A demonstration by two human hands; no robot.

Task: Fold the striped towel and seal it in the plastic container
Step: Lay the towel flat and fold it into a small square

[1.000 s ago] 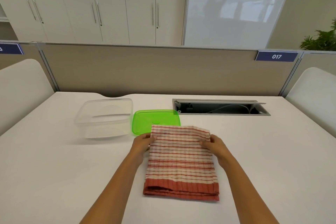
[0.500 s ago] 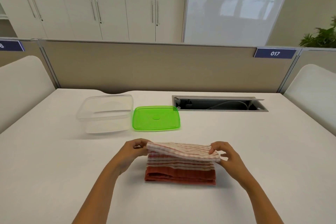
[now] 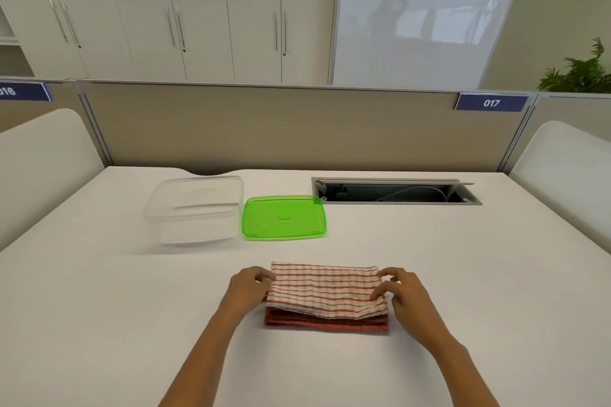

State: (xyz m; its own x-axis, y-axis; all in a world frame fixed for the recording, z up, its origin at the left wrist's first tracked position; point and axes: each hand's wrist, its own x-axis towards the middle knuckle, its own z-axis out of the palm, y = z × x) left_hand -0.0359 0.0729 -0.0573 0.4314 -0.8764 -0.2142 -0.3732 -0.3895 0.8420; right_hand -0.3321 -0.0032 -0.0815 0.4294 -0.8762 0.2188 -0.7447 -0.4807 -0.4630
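Observation:
The red-and-white striped towel (image 3: 325, 294) lies folded on the white table, its top layer laid over a red-bordered lower layer. My left hand (image 3: 248, 287) pinches the towel's left edge. At the right edge my right hand (image 3: 401, 291) rests with fingers on the top layer. Behind the towel, the clear plastic container (image 3: 195, 208) stands open and empty at the left. Its green lid (image 3: 284, 217) lies flat on the table just right of it.
A recessed cable tray (image 3: 395, 192) with its flap open sits in the table at the back right. A beige partition (image 3: 264, 125) closes the far edge. White chair backs (image 3: 39, 155) flank both sides.
Both hands brought the towel's far edge toward me and laid it down over the near half, so the towel is now half as deep. The lid is fully uncovered.

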